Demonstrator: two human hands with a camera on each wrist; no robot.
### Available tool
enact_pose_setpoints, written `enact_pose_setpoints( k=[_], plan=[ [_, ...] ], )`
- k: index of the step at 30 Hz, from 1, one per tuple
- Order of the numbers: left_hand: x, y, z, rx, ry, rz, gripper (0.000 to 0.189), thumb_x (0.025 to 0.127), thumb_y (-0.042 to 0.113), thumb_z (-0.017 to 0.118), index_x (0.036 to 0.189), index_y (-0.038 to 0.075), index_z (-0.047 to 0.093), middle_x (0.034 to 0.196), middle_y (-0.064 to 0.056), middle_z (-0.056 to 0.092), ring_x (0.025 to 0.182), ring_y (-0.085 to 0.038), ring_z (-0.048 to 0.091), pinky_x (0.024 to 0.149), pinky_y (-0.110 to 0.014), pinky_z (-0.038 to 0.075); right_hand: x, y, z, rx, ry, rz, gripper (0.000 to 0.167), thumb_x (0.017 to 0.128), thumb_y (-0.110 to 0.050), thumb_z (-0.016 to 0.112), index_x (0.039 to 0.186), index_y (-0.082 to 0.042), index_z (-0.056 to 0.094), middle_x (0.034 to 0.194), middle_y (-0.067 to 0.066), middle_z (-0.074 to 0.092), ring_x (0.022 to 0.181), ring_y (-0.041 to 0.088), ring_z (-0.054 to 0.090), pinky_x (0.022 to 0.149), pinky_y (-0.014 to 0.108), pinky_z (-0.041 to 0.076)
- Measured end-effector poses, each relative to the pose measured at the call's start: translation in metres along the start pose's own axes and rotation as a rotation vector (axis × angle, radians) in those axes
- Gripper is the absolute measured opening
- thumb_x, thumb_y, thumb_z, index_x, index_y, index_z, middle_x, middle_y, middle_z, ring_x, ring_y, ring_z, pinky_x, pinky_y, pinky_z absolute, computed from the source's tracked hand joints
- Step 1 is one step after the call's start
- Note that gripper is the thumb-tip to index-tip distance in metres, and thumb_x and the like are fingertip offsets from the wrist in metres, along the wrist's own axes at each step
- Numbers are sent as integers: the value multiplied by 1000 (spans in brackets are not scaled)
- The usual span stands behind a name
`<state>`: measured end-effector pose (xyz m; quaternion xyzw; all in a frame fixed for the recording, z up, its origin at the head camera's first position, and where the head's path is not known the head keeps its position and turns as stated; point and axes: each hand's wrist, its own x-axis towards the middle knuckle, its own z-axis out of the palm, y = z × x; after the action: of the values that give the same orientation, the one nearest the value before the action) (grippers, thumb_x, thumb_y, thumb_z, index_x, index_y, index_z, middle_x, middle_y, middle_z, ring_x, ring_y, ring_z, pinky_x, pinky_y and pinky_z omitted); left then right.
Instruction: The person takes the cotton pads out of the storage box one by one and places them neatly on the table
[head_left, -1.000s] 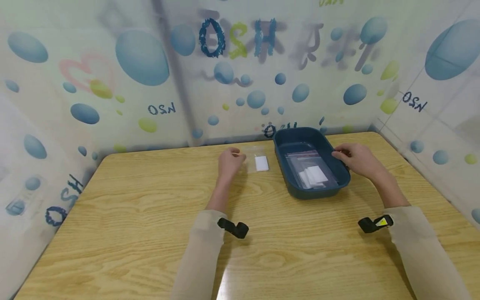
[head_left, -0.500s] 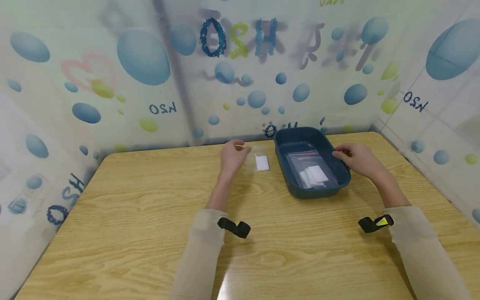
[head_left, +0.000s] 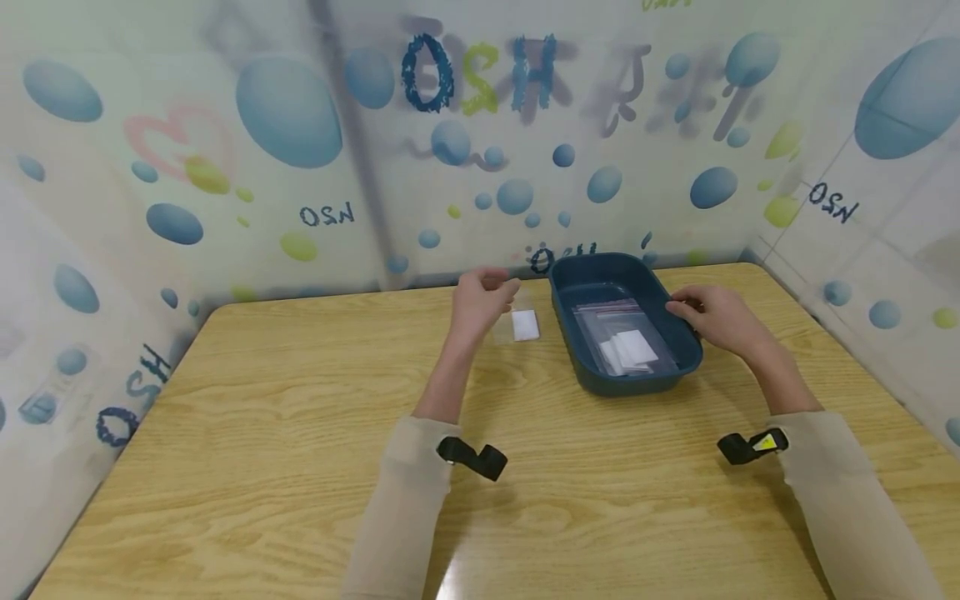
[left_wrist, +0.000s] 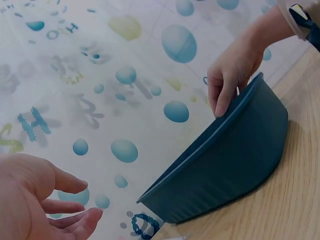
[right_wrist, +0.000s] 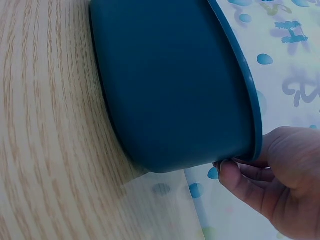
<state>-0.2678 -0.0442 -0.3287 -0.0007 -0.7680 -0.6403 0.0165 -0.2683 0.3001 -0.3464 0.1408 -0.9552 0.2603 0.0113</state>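
Note:
My left hand (head_left: 480,307) hovers near the back of the table, beside a small clear plastic bag (head_left: 526,326) with a white rectangle in it. In the left wrist view its fingers (left_wrist: 70,182) are spread and loosely bent, with nothing between them. At the right, my right hand (head_left: 716,317) pinches the rim of a dark blue plastic basin (head_left: 633,386). The right wrist view shows the thumb (right_wrist: 240,185) against the basin's outer side just under the rim. Several clear zip bags (head_left: 630,346) with white rectangles lie inside the basin.
The wood-grain table (head_left: 285,450) runs back to a white wall covering (head_left: 405,192) printed with blue and green spots. Another wall (head_left: 877,250) stands along the right side. The basin sits near the back edge, right of the loose bag.
My left hand has moved back and to the right, its fingers spreading; a thin pale strip seen at them before no longer shows. The right hand and the basin stay put.

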Motion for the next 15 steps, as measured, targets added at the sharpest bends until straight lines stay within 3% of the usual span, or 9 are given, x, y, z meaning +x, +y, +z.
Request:
enact_pose_setpoints(
  k=[6,15],
  plan=[
    [-4,7,5,-56,-36,3,36,98,14,68,130,-3,60,116,-20,63,105,-36,67,82,-32,59,0,1,0,0,0,-9,35,106,-21,55,117,11,64,88,15,67,67,22,56,59,34,47],
    [-12,16,15,-98,-80,0,37,98,13,68,131,-4,59,110,-18,65,102,-37,67,88,-41,58,0,0,1,-11,8,-14,34,106,-20,56,117,12,64,88,16,67,66,22,56,60,35,48]
  ],
)
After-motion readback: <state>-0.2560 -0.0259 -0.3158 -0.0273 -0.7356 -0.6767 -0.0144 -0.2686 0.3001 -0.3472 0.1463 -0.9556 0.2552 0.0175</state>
